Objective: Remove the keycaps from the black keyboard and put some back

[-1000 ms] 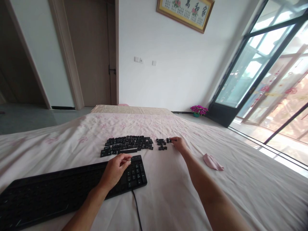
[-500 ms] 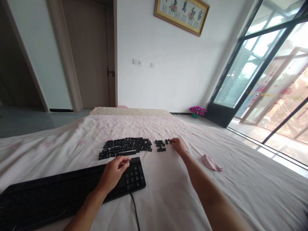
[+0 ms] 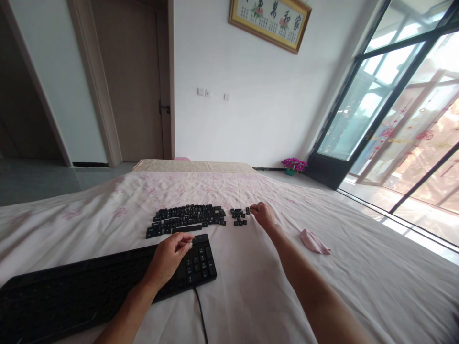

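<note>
Mid-frame, the person's right hand (image 3: pixel 264 214), fingers bent, lies just beside the small bunch of loose black plastic key tops (image 3: pixel 239 216); it may hold one, too small to tell. The left hand (image 3: pixel 168 258), fingertips pinched together, sits on the long black plastic keyboard (image 3: pixel 89 286), lower left. Lifting one top with just the fingertips seems best

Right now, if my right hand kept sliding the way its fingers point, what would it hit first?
Most likely the small cluster of loose keycaps just left of the fingertips of the right hand; the nearest one looks barely apart from them. The bigger keycap spread lies beyond.
</note>
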The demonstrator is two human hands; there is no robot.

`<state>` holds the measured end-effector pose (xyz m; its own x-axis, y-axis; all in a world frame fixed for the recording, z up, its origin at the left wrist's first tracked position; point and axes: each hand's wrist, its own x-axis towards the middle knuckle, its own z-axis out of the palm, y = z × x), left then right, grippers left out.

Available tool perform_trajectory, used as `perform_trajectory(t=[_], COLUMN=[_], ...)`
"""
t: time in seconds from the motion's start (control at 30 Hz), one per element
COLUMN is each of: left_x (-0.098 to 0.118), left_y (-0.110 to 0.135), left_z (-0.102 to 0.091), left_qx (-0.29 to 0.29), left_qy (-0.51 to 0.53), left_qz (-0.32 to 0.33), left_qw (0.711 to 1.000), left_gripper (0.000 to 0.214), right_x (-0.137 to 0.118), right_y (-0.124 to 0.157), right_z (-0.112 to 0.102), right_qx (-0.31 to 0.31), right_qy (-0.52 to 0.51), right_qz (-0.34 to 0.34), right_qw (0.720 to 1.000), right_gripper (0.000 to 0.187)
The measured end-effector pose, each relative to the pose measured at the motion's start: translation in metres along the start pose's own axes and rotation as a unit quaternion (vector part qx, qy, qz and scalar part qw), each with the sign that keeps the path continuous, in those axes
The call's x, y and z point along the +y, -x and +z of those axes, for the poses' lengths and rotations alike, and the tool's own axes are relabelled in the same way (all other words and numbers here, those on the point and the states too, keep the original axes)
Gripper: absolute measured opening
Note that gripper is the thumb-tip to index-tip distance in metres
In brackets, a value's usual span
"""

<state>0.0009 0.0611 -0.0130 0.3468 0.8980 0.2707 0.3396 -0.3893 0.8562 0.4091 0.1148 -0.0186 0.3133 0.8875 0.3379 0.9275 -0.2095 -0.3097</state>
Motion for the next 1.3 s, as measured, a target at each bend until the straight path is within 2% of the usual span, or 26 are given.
perform_trajectory(t=[0.27, 0.53, 0.7, 0.77, 0.9, 1.0, 1.13, 1.2, 1.3], left_x=[0.000, -0.002, -0.001, 0.000, 0.002, 0.004, 0.006, 0.008, 0.009], left_y=[0.000, 0.000, 0.000, 0.000, 0.001, 0.001, 0.002, 0.004, 0.004], left_z=[0.000, 0.000, 0.000, 0.000, -0.002, -0.002, -0.003, -0.003, -0.003], left_qx=[0.006, 0.003, 0.005, 0.010, 0.019, 0.026, 0.026, 0.020, 0.011], left_qy=[0.007, -0.004, -0.008, -0.003, 0.004, -0.002, -0.020, -0.034, -0.049], left_qz=[0.002, 0.005, 0.010, 0.016, 0.027, 0.029, 0.050, 0.059, 0.065], left_qw=[1.000, 1.000, 1.000, 1.000, 0.999, 0.999, 0.998, 0.997, 0.997], left_gripper=[0.023, 0.022, 0.022, 0.021, 0.019, 0.018, 0.017, 0.017, 0.018], right_x=[-0.010, -0.007, -0.014, -0.021, -0.051, -0.088, -0.142, -0.164, -0.184], right_y=[0.002, -0.001, 0.003, 0.005, 0.013, 0.032, 0.073, 0.092, 0.111], right_z=[0.003, -0.010, -0.018, -0.022, -0.034, -0.045, -0.056, -0.056, -0.053], right_qx=[-0.020, -0.028, -0.035, -0.030, -0.019, -0.043, -0.092, -0.104, -0.166], right_qy=[0.002, 0.009, 0.014, 0.012, -0.025, -0.126, -0.224, -0.301, -0.367], right_qz=[-0.012, 0.003, 0.011, 0.013, -0.011, -0.104, -0.209, -0.221, -0.227], right_qw=[1.000, 1.000, 0.999, 0.999, 0.999, 0.986, 0.947, 0.922, 0.887], right_gripper=[0.019, 0.018, 0.017, 0.024, 0.049, 0.058, 0.047, 0.042, 0.035])
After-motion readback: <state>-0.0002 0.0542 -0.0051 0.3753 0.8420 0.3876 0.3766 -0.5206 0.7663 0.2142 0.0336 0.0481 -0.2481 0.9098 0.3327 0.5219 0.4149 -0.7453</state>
